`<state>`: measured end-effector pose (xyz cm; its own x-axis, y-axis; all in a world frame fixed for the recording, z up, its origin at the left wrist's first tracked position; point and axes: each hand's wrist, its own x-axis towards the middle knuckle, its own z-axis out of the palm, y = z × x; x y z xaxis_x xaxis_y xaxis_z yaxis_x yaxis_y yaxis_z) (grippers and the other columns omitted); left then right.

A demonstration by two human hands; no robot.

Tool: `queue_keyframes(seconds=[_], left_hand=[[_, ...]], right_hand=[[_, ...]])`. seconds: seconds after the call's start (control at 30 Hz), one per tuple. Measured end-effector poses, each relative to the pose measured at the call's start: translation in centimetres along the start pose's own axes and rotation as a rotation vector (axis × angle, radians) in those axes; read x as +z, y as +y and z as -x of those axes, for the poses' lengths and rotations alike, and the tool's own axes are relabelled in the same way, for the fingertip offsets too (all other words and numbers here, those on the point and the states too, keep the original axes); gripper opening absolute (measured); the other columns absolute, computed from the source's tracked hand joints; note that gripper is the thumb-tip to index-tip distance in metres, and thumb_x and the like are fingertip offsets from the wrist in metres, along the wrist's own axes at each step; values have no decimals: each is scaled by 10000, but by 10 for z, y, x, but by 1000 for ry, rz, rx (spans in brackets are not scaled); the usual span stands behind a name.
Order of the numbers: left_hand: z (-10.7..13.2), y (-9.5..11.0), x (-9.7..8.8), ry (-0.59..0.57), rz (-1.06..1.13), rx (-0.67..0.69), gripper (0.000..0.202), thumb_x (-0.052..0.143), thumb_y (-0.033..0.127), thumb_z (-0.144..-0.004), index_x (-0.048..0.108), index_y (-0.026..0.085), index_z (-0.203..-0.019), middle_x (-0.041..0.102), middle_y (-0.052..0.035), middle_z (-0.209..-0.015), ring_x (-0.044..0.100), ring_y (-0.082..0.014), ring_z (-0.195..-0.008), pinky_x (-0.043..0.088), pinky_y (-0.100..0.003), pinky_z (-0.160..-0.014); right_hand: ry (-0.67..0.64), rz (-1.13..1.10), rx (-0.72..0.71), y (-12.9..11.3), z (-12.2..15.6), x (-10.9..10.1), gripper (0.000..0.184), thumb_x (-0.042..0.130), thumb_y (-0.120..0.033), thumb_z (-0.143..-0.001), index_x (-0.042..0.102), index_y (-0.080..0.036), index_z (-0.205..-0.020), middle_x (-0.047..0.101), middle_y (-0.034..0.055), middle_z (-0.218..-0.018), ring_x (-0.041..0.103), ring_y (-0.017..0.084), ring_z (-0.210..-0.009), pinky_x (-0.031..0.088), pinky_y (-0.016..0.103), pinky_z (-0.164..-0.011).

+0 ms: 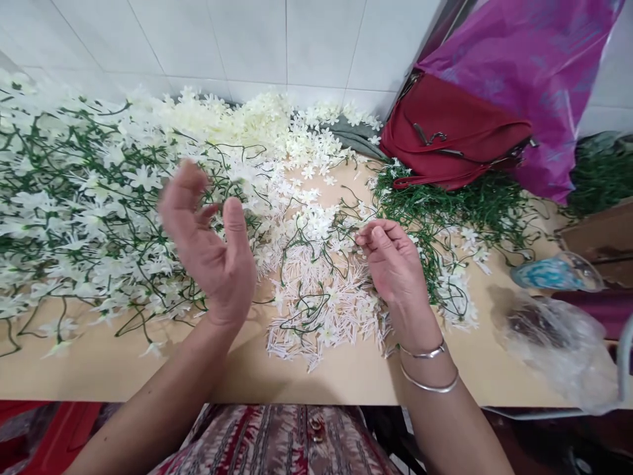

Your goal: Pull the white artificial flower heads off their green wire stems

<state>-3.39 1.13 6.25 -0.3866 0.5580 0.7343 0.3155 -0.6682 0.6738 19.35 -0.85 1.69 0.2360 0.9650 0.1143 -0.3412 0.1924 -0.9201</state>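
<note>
My left hand is raised over the edge of a big heap of white artificial flowers on green stems. Its fingers are apart and slightly blurred, and nothing shows in them. My right hand has thumb and fingertips pinched together beside the loose green stems; what they hold, if anything, is too small to make out. Between the hands lies a pile of thin white sticks, with a few flowers and curled green stems on top. Small white blossoms lie just beyond it.
Cream blossoms are piled along the tiled wall. A red bag rests on green stems at the back right, beside a purple plastic bag. Nearer are a blue-patterned cup and a clear plastic bag.
</note>
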Motion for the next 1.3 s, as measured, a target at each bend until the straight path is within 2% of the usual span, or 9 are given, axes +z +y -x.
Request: queue_keyframes(seconds=[0.1,0.17,0.27,0.4,0.53,0.8,1.0,1.17,1.3], left_hand=[[-12,1,-4,21,-326,319,591,699,384,-949,474,409,-1495,384,94,-1623,218,-312,-1573,220,-556,-1312],[-4,1,0,-19,-369,368,549,682,281,-954,515,372,-1469,383,64,-1625,237,-309,-1567,122,-570,-1336],[24,0,8,-213,-273,340,462,642,138,-951,586,313,-1375,485,-34,-1531,423,-297,-1471,242,-589,-1293],[53,-6,14,-573,-186,205,372,564,81,-985,589,218,-1330,652,-90,-1279,614,-223,-1246,497,-456,-1128],[60,-14,15,-663,-142,81,301,540,104,-1005,604,203,-1283,676,-98,-1215,639,-214,-1177,547,-418,-1040],[63,-14,15,-698,-93,-65,205,582,110,-991,647,188,-1169,704,-65,-1063,672,-153,-922,583,-307,-845],[65,-12,14,-757,14,-226,251,704,285,-961,662,209,-1195,751,-62,-1087,712,-155,-861,590,-317,-810],[64,-10,15,-745,129,-326,105,659,286,-985,730,228,-1036,776,-48,-995,713,-180,-891,587,-352,-825],[58,-9,16,-689,364,-532,84,634,264,-986,686,210,-947,775,-55,-974,736,-186,-915,611,-374,-868]], right_hand=[[49,161,-60,3,-1,-3,187,805,-357,-801,687,-244,-893,670,-12,-838,616,140,-747,528,307,-785],[55,335,-85,5,0,-3,165,786,-334,-806,674,-234,-875,658,-11,-809,600,151,-729,509,314,-756],[26,597,-115,6,3,-3,117,733,-312,-840,664,-218,-840,653,2,-791,591,167,-737,487,331,-760],[-23,939,-209,10,4,-4,103,713,-285,-848,703,-213,-921,654,39,-871,595,207,-791,486,372,-782],[-75,1158,-277,17,3,-2,63,727,-243,-820,722,-221,-879,656,73,-910,588,274,-917,468,451,-882],[18,731,-185,6,6,0,71,676,-172,-774,681,-221,-826,682,26,-905,612,194,-835,458,342,-785],[57,306,-61,8,6,5,140,787,-212,-713,675,-237,-793,637,-17,-833,568,144,-752,462,287,-728],[-48,278,-7,8,10,13,196,823,-250,-670,640,-243,-740,646,3,-888,583,160,-780,504,305,-734],[-89,332,-11,2,9,6,226,847,-263,-699,677,-253,-847,671,3,-910,601,165,-796,519,311,-748]])
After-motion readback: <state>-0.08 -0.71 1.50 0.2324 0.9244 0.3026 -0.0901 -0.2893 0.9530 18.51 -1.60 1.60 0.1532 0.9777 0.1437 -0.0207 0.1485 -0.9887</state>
